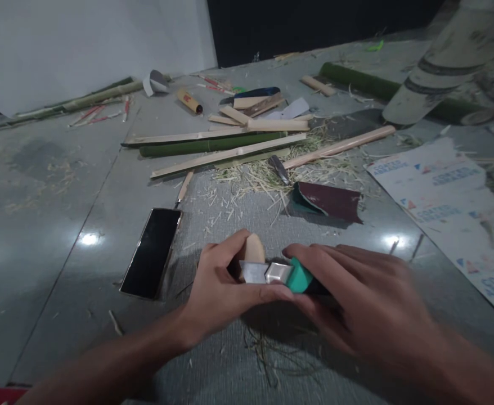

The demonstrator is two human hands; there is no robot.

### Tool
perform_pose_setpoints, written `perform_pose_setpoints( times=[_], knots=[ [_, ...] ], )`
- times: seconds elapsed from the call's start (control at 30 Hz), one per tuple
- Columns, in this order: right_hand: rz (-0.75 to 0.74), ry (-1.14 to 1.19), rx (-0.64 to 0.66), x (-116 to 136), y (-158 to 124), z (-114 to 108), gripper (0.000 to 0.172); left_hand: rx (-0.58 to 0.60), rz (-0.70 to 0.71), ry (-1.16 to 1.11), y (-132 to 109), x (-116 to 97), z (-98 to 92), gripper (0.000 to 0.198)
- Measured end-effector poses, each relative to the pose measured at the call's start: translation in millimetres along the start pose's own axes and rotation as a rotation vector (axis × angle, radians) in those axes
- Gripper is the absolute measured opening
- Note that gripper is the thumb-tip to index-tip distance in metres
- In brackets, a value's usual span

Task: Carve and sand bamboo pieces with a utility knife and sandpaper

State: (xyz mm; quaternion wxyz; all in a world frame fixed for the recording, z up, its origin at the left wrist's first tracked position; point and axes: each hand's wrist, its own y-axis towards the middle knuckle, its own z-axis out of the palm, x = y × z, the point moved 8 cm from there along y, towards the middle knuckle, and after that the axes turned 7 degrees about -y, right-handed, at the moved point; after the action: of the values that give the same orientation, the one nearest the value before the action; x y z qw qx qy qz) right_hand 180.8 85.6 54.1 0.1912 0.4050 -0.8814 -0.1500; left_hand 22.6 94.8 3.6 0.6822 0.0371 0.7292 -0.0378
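Note:
My left hand (221, 287) is closed round a pale, rounded piece of wood or bamboo (254, 250), whose lower part is hidden by the fingers. My right hand (356, 292) grips a utility knife (300, 275) with a green and black handle. Its metal blade (253, 272) points left and lies against or just in front of the pale piece; which of the two I cannot tell. The left thumb reaches along below the blade to the knife's green part. Under the hands, thin shavings (266, 354) lie on the grey floor.
A phone (151, 253) lies on the left. Ahead are split bamboo strips (230, 152), a hammer (335, 147), curled sandpaper (329, 201) and scattered shavings (251, 174). Printed sandpaper sheets (445, 197) spread at the right. A green bamboo pole (360, 81) lies behind a pale post-like object (436, 67).

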Motion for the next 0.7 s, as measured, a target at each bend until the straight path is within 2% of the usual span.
perform_pose_setpoints(
  times=[0.1,0.2,0.37,0.53,0.7],
  knots=[
    [0.082,-0.076,-0.045,-4.7,-1.7,-5.5,0.019,-0.051,0.101,0.102,-0.6,-11.5,-3.1,0.050],
    [0.161,-0.095,-0.067,-13.1,-3.4,-9.9,0.019,-0.092,0.196,0.178,0.8,-22.7,-8.5,0.053],
    [0.155,-0.017,-0.044,-16.7,-1.3,-6.2,0.020,-0.141,0.145,0.107,7.1,-16.6,-19.2,0.050],
    [0.120,0.050,-0.001,-13.5,0.3,1.9,0.020,-0.076,0.153,0.006,7.6,-12.2,-13.2,0.044],
    [0.105,0.090,0.007,-12.3,-1.2,2.2,0.020,-0.044,0.108,0.002,8.0,-9.5,-9.8,0.040]
  ],
)
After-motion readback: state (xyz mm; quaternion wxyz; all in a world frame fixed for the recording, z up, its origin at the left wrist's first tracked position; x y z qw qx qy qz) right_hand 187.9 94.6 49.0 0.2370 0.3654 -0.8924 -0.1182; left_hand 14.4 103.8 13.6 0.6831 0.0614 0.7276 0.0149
